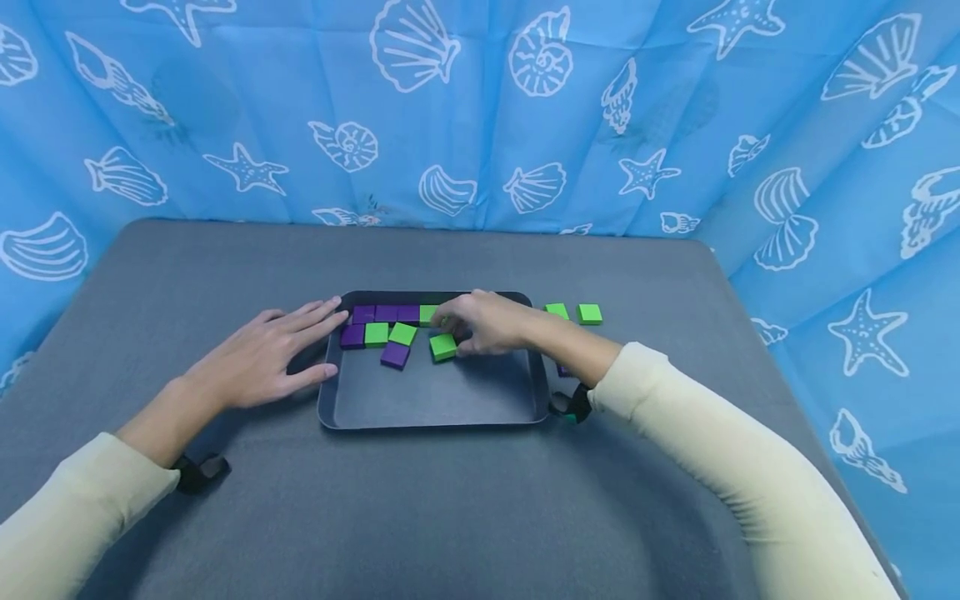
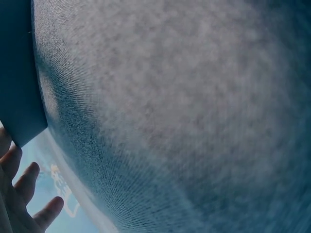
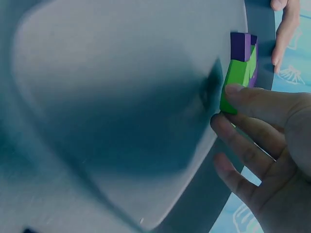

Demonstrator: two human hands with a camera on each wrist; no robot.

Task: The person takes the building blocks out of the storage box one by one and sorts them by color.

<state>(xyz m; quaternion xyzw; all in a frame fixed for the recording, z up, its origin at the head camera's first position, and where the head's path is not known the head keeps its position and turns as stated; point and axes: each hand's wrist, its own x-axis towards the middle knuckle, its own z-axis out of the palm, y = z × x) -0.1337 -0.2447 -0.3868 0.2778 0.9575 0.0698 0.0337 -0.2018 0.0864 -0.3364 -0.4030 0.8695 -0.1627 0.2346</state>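
While the right hand (image 1: 483, 323) pinched a green block (image 1: 443, 347) just one-o'clock of the tray's (image 1: 427, 404) centre, the left hand (image 1: 273, 354) spread by its nine-o'clock rim; light, level handling seemed best.

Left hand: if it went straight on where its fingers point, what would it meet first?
Likely the tray's left rim, right by the fingertips; if it clears that, the corner purple block. Height is unclear.
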